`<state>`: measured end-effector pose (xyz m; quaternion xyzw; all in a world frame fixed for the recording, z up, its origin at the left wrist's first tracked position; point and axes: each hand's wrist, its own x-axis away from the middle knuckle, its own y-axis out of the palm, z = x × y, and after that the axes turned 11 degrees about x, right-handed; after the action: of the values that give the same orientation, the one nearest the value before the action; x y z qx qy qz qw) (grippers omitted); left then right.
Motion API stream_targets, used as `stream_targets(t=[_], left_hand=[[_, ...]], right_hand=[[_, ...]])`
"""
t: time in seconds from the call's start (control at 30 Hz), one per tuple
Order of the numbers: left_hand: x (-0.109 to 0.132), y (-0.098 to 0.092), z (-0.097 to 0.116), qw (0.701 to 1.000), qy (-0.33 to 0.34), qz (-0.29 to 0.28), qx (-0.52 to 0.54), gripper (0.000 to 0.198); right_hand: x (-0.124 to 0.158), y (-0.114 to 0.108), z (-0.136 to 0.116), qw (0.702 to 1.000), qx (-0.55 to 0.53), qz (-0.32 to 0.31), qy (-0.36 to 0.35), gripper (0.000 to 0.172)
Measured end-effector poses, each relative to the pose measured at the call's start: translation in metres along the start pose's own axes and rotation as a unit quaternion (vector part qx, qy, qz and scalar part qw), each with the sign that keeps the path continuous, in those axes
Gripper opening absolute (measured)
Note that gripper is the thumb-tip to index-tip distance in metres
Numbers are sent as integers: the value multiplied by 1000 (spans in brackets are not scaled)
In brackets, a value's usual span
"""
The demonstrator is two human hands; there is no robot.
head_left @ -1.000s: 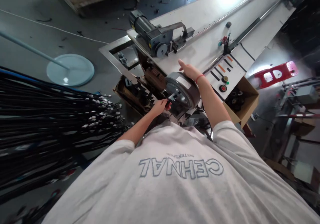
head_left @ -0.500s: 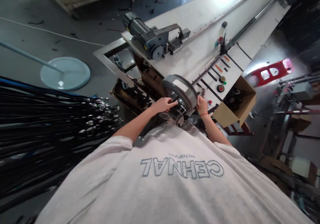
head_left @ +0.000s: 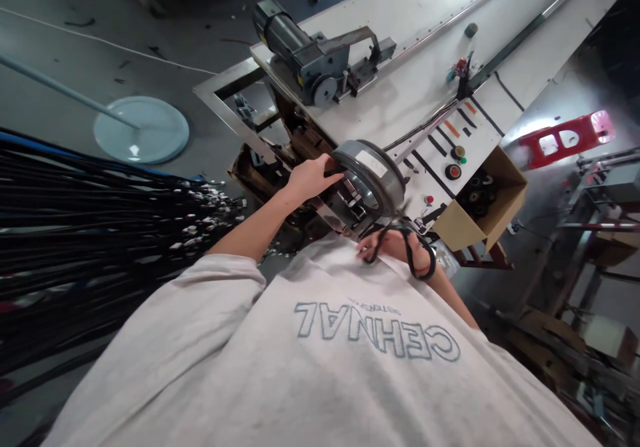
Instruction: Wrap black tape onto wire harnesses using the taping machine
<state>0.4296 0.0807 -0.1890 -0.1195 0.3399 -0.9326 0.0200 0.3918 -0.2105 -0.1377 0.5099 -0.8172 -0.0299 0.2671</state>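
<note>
Where white bench (head_left: pixel 373 115) ends, grey ring (head_left: pixel 393 179) | carton (head_left: pixel 457 226) alongside | littered floor (head_left: pixel 295 2) beyond

Black cord (head_left: pixel 410 254) around right hand (head_left: pixel 393 244)

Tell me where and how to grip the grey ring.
Probably take the grey ring by its left rim, coming from the left: its open centre faces that way, so fingers could hook inside it. The left hand is at that rim, and the pale label is on the outer band.
</note>
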Motion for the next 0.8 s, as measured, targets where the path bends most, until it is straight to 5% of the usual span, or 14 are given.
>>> stream_targets(t=[0.07,0.1,0.2,0.27,0.33,0.43,0.5,0.57,0.67,0.8], left_hand=[[2,2,7,1000,-6,-2,-8,51],[3,3,10,1000,-9,-1,-15,53],[3,3,12,997,-28,42,-51,60],[1,1,4,991,-67,91,-76,60],[1,-1,-10,989,-97,89,-66,47],[9,4,-29,986,-97,-93,94,49],[21,17,-31,929,-103,-236,266,66],[34,34,-23,857,-120,-291,408,76],[54,56,-3,805,-96,-228,539,58],[65,60,5,734,-48,-142,662,53]], right_hand=[[-40,15,-2,988,-74,-126,56,81],[-61,18,0,984,-90,-134,76,79],[-103,14,15,992,-64,-36,100,71],[-97,10,22,994,-17,-5,110,68],[-65,8,21,993,10,-41,112,68],[-4,0,13,994,14,-54,90,70],[23,-13,10,997,24,5,79,70],[33,-30,14,989,57,106,86,69],[26,-59,29,927,153,304,156,63],[7,-90,48,754,418,434,260,48]])
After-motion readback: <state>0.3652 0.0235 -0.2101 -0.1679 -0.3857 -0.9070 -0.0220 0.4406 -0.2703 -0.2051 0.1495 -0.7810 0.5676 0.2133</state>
